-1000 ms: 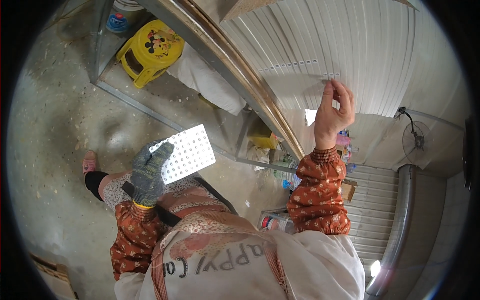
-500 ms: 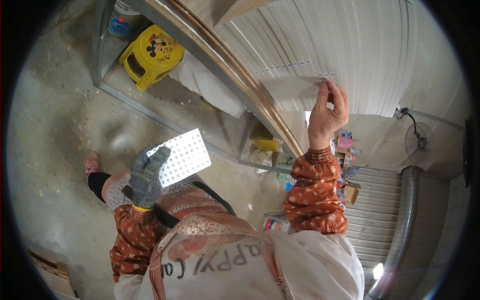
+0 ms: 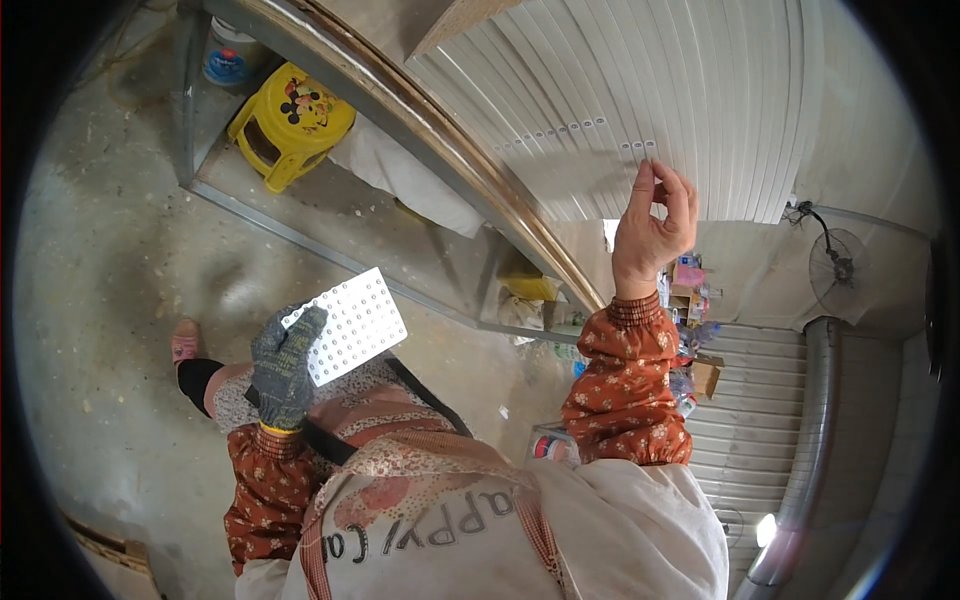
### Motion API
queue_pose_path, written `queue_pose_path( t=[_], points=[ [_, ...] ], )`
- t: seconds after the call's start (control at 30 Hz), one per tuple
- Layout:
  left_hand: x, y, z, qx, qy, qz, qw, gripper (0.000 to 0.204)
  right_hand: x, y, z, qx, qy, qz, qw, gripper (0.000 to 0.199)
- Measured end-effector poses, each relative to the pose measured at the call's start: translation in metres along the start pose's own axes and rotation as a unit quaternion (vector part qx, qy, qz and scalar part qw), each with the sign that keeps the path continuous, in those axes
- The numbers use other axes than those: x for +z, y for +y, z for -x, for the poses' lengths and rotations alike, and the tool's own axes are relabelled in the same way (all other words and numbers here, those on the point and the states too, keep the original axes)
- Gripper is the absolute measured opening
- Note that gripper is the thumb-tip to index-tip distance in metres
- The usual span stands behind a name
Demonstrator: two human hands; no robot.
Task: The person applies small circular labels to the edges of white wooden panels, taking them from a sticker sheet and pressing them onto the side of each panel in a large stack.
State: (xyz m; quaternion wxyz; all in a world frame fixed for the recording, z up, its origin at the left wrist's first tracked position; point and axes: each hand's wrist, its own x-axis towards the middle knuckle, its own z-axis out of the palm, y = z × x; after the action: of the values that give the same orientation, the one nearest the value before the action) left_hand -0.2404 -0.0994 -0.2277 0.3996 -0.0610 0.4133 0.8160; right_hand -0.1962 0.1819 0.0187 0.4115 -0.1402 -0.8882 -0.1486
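My left hand (image 3: 284, 365), in a dark grey knitted glove, grips a white sheet of small round stickers (image 3: 360, 325) by its left edge, thumb on top. The sheet has rows of dark-marked dots. My bare right hand (image 3: 655, 225) reaches up to a row of long white strips (image 3: 700, 110) lying side by side. Its thumb and forefinger are pinched together just below the rightmost of three small stickers (image 3: 637, 146) on the strips. Whatever is between those fingertips is too small to make out. Another slanting line of stickers (image 3: 570, 127) runs farther left across the strips.
A metal-edged bench (image 3: 450, 130) carries the strips. Beneath it are a yellow stool (image 3: 300, 115), a white bucket (image 3: 228, 58) and a pale sack (image 3: 400, 175). Beyond the right arm stand a fan (image 3: 838, 265), cluttered shelves and a cardboard box (image 3: 706, 376).
My right fingertips have shifted slightly right along the strips, from below the middle of the three stickers to below the rightmost. My left hand still holds the sheet. The view has moved slightly.
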Motion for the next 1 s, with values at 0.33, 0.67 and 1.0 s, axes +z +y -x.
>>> queue_pose_path(
  t=[0.33, 0.67, 1.0],
  points=[
    [-0.014, -0.022, -0.001, 0.007, 0.009, 0.033, 0.999, 0.017, -0.002, 0.003, -0.01, -0.095, -0.02, 0.026, 0.995, 0.013],
    [-0.015, -0.021, -0.001, -0.025, 0.018, 0.053, 0.998, 0.02, 0.003, 0.007, -0.003, 0.197, -0.075, -0.101, 0.972, 0.019],
    [-0.023, -0.037, -0.004, -0.002, 0.008, 0.028, 1.0, 0.019, -0.002, -0.005, -0.014, 0.311, -0.101, -0.184, 0.927, 0.027]
  ],
)
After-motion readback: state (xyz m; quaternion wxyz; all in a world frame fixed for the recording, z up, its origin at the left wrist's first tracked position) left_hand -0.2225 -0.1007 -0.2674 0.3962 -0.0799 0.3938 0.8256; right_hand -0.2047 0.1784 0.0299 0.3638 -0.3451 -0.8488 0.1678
